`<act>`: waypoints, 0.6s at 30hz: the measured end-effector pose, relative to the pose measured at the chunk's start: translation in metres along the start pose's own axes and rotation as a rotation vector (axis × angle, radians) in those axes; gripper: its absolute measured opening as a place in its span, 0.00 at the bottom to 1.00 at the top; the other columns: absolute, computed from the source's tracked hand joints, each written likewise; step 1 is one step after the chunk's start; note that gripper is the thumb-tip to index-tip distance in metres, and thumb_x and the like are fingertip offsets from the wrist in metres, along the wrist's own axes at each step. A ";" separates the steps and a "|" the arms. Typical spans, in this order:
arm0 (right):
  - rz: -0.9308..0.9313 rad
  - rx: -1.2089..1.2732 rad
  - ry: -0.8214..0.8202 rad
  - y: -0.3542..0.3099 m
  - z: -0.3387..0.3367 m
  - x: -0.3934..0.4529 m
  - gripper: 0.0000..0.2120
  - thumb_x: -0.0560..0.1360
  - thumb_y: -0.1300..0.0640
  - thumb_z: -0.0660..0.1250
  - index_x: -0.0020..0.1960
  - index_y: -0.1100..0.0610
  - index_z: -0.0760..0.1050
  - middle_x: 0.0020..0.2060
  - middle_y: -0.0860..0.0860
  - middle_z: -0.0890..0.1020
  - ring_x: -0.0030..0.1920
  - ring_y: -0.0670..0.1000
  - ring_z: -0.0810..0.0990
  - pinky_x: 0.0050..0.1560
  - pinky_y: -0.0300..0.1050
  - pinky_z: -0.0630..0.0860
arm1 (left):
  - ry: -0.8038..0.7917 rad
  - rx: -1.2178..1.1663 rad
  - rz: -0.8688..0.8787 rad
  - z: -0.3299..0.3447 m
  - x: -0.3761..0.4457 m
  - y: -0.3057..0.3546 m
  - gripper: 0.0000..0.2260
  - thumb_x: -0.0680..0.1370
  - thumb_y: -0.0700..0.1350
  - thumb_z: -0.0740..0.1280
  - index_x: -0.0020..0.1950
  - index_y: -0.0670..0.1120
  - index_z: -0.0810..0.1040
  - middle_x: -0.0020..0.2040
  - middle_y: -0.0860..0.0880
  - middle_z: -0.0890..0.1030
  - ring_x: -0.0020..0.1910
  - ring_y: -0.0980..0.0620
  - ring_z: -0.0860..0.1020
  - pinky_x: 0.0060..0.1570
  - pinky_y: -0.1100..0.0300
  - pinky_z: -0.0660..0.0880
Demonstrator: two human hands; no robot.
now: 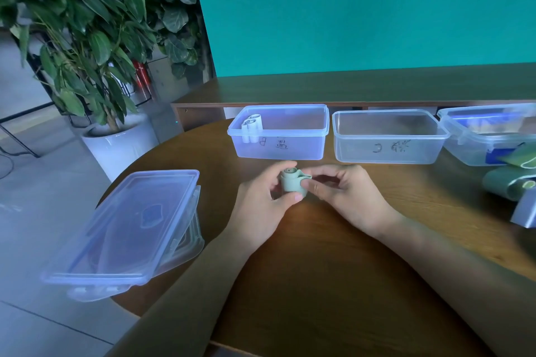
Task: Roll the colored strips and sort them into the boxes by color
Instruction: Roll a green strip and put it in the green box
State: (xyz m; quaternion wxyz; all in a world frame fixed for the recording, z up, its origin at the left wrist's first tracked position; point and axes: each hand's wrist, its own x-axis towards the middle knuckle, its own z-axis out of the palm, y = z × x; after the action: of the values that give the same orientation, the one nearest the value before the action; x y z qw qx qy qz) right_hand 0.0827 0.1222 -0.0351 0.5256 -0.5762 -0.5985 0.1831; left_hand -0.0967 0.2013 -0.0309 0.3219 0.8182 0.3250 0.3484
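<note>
1. Three clear boxes stand in a row at the far side of the table point(333, 240): box B point(280, 136) holds two pale rolls point(251, 126) in its left end; box C point(388, 138), just to its right, shows nothing inside; the right box point(490, 136) is cut by the frame edge, contents unclear.
2. Stacked lids point(127, 229) lie at the table's left edge, overhanging it.
3. Loose strips point(510, 182), green and grey, lie at the right edge, near the right box.
4. Left hand point(261, 197) grips a green roll point(293, 181) between thumb and fingers, in front of box B. Right hand point(345, 191) pinches the roll's loose tail.
5. Room: teal wall point(362, 9) behind; potted plant point(87, 23) at left on a tiled floor.
</note>
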 end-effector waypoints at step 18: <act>-0.075 -0.171 -0.067 -0.006 -0.006 -0.012 0.08 0.78 0.58 0.73 0.55 0.49 0.85 0.45 0.36 0.86 0.44 0.38 0.84 0.48 0.27 0.73 | 0.053 0.261 0.282 0.001 -0.009 -0.003 0.23 0.77 0.50 0.74 0.71 0.49 0.77 0.63 0.53 0.81 0.53 0.59 0.80 0.56 0.69 0.76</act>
State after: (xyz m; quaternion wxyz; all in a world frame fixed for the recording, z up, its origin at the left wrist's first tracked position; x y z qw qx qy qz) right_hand 0.0818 0.1073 -0.0327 0.4609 -0.5895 -0.6504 0.1306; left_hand -0.1022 0.1956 -0.0367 0.1525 0.8809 0.2580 0.3663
